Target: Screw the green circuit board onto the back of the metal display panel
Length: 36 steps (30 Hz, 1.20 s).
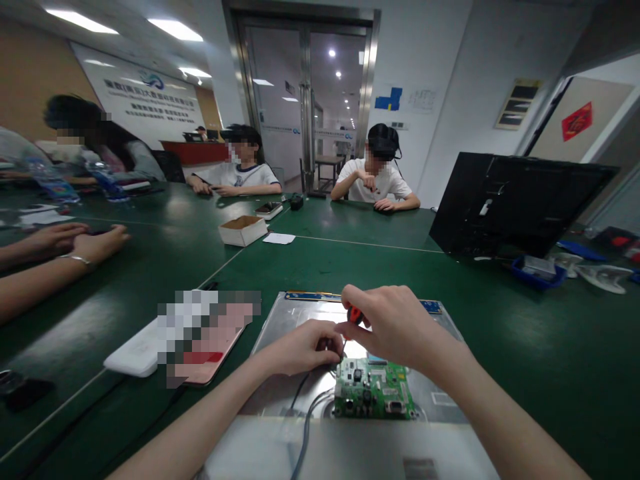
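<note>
Far left of the frame: a co-worker's forearms and hands point(90, 243) are seen, rested on the dark green table point(330, 267). Lower left: a white, flat phone-shaped slab point(137, 343) and a pink one point(205, 370) are laid side by side, partly blurred out; perhaps set aside there to leave the working spot free.

Lower centre: a silver, flat metal panel point(275, 327) is laid on the table, its broad face probably giving firm backing. On its left part, the left hand point(305, 347) is placed with fingers curled by the tool's shaft; whether anything is pinched cannot be told. The tip is likely being steadied. Below, a grey cable point(305, 433) is trailed toward the bottom edge.

Just right, a red-and-black-handled screwdriver point(355, 315) is gripped from above by the right hand point(395, 320), shaft pointed down, apparently for turning. It is aimed near the upper left corner of a green rectangular circuit board point(367, 393), seated on the panel.

Right: a large black plastic screen housing point(505, 207) is stood, tilted, beside a blue plastic tray point(525, 279).
</note>
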Available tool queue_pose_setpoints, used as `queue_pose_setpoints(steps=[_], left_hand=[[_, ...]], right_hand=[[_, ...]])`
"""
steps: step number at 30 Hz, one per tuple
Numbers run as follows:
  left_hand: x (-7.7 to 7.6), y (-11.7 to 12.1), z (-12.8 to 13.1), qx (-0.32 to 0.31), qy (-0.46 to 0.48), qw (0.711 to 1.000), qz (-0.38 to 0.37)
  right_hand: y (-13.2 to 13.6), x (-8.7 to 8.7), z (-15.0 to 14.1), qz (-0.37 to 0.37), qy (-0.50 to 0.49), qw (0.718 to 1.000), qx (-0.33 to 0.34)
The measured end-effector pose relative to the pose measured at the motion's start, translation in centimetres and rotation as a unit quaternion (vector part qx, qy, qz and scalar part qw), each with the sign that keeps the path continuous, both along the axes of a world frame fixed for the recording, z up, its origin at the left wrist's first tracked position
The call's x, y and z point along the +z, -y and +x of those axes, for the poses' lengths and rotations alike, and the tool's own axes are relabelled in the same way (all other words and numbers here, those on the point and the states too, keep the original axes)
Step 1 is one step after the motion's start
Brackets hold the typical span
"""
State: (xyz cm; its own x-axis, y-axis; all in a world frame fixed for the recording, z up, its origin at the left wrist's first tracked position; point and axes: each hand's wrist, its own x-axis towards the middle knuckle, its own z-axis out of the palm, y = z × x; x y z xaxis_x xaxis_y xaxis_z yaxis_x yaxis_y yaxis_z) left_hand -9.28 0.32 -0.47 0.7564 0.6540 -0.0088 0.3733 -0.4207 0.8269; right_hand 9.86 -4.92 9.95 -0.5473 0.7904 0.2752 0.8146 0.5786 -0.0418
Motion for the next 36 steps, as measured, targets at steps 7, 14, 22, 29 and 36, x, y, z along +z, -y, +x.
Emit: queue_pose_setpoints(steps=[7, 14, 22, 29, 36], left_hand=[[-0.2, -0.1, -0.1, 0.003, -0.005, 1.0, -0.002], [-0.1, 0.1, 0.0, 0.007, 0.004, 1.0, -0.014], [-0.2, 0.1, -0.2, 0.011, -0.01, 1.0, 0.007], [0.2, 0.3, -0.1, 0.015, -0.01, 1.0, 0.01], [0.5, 0.3, -0.1, 0.014, -0.012, 1.0, -0.006]], right_hand=[[-0.1, -0.3, 0.1, 0.003, -0.016, 1.0, 0.009], [0.0, -0.2, 0.1, 0.002, -0.042, 0.999, 0.012], [-0.1, 0.1, 0.4, -0.008, -0.047, 0.999, 0.01], [-0.1, 0.3, 0.5, -0.006, -0.048, 0.999, 0.008], [-0.3, 0.7, 1.1, 0.007, -0.043, 0.999, -0.003]])
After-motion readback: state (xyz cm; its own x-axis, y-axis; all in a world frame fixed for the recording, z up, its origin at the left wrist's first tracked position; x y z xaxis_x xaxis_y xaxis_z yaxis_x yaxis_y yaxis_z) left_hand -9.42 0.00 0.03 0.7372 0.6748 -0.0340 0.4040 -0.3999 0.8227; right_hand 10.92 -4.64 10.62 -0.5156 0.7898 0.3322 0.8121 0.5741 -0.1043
